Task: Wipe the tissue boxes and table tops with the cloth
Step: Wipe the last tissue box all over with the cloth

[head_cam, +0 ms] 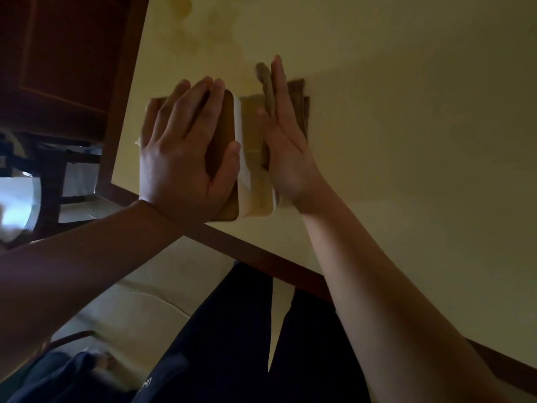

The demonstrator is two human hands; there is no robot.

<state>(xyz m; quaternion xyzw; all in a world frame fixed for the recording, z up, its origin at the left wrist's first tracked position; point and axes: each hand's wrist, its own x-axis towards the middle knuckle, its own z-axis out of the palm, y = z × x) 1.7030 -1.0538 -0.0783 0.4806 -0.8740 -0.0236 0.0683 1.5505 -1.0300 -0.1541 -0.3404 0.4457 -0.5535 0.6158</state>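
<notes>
Nearest, dark trousers (238,330) and pale floor tiles (139,298) below the desk edge; two bare forearms reaching up and away from there. Then the dark wooden rim (261,257) of the pale yellow desk (406,170), running diagonally across the view.

Just beyond the rim, near the desk's corner, the rectangular tissue box with a brown wooden lid and pale cream sides (247,175), standing on the desk top. Left hand (186,152) laid flat over the brown lid, fingers straight and spread, thumb alongside the lid's right edge, grip apart and pressing down, not curled round anything. Right hand (286,141) held on edge against the box's right side, fingers straight and together, grip likewise apart. Between that palm and the box, the grey-brown cloth (266,80), pressed to the cream side, one rounded end sticking out past the fingertips. Behind the right hand, a dark brown patch (299,100); cannot tell whether more cloth or shadow.

Farther on, mottled darker yellow stains (209,33) on the desk surface. At far left, dark wooden furniture (66,53) and a dark chair frame (55,175) beside the desk.
</notes>
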